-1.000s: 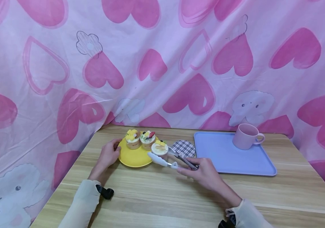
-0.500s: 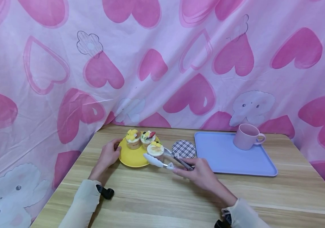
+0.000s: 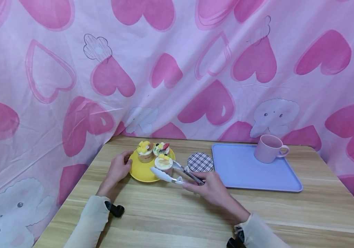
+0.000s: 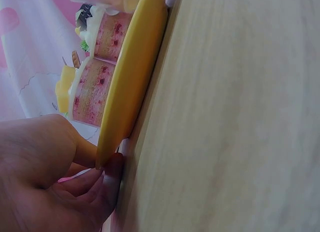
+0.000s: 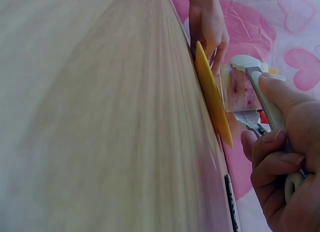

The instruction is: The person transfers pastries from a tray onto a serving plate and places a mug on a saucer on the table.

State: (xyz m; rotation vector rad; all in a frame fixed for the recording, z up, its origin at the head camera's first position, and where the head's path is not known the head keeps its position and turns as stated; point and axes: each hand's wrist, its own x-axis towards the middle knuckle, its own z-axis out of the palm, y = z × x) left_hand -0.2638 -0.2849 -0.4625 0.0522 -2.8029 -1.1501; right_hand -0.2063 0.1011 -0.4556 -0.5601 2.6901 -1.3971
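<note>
My left hand [image 3: 119, 168] pinches the left rim of a yellow plate [image 3: 141, 173], thumb above and fingers beneath, as the left wrist view shows. On the plate's back part stand two clear dessert cups of layered cake: one topped with yellow cubes [image 3: 145, 151], one with a red strawberry slice [image 3: 161, 149]. With my right hand [image 3: 212, 188] I grip metal tongs [image 3: 192, 176] with white tips. Between those tips is a third cake cup [image 3: 163, 163] with cream and yellow cubes, upright over the plate's right front. In the right wrist view its base is close to the plate [image 5: 212, 100].
Right of the plate lies a round checkered coaster [image 3: 200, 162]. Beyond it is a blue tray [image 3: 245, 172] bearing a pink mug [image 3: 268, 150] near its back right. A pink heart-patterned cloth [image 3: 204, 103] hangs behind the wooden table [image 3: 164, 217].
My right hand has moved left with the tongs and the cake cup, bringing the cup from the plate's right edge further over the plate. The left hand and plate have stayed still.
</note>
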